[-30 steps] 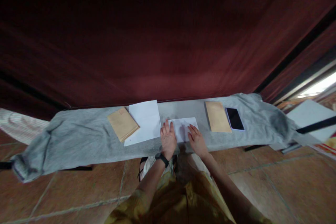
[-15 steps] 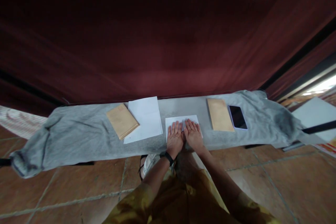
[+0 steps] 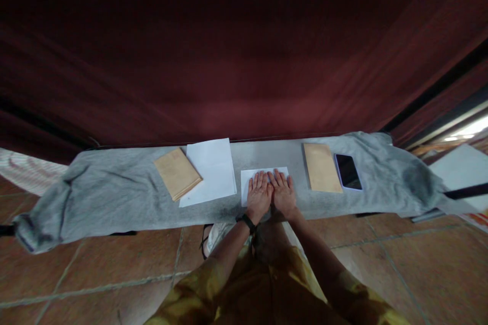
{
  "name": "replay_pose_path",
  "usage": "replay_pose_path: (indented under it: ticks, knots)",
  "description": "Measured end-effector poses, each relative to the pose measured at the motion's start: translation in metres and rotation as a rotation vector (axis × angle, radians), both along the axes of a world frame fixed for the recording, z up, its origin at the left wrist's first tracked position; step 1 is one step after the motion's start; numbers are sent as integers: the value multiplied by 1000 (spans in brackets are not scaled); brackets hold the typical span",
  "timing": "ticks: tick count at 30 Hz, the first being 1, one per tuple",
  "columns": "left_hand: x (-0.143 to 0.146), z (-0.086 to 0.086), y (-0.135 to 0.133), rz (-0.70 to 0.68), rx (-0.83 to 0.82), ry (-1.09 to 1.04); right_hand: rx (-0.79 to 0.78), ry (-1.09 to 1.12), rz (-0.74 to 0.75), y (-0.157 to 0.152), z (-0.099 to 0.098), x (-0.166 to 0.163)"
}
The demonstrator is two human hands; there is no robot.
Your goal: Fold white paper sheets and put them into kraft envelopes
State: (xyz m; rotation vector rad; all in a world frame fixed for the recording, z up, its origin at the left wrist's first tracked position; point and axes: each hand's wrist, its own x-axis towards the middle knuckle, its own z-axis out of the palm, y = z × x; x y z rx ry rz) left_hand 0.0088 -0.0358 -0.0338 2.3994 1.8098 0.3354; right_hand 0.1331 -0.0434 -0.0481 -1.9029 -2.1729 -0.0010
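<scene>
Flat on the grey cloth lies a white sheet of paper (image 3: 246, 183), smaller than the stack on its left and apparently folded. My left hand (image 3: 260, 197) and my right hand (image 3: 282, 194) rest palm down on this sheet, side by side, with fingers stretched out. They cover much of its middle and right part. A dark watch band (image 3: 247, 223) circles my left wrist. Left of the hands is a stack of larger white paper (image 3: 215, 170), its left edge overlapped by a pile of brown envelopes (image 3: 177, 173).
The grey cloth (image 3: 122, 188) covers a long narrow surface in front of a dark red curtain (image 3: 244, 81). To the right lie another brown envelope (image 3: 322, 167) and a phone (image 3: 348, 171) with a dark screen. Tiled floor (image 3: 129, 269) shows below.
My left hand has slid slightly right on the sheet, and my right hand's fingers now lie a little farther forward and closer together. The view has shifted a little.
</scene>
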Motion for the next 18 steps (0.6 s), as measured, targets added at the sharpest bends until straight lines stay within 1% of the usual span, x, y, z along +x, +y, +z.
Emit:
replay_pose_path:
  ticks: [2, 5, 7, 11, 13, 15, 18]
  knots:
    - [0, 2, 8, 1, -1, -1, -6, 1, -7, 1, 0, -1]
    - [-9, 1, 15, 60, 7, 9, 13, 25, -28, 2, -2, -1]
    - [-19, -2, 15, 86, 24, 24, 34, 43, -35, 3, -4, -1]
    - [-32, -9, 10, 93, 54, 53, 42, 70, -45, 6, -3, -4]
    - [-33, -11, 8, 85, 55, 60, 30, 84, -16, 9, 1, -10]
    - [-33, -11, 8, 75, 57, 61, 16, 84, 50, 12, 4, -16]
    - [-33, -10, 8, 63, 60, 50, 4, 56, 113, 14, 5, -20]
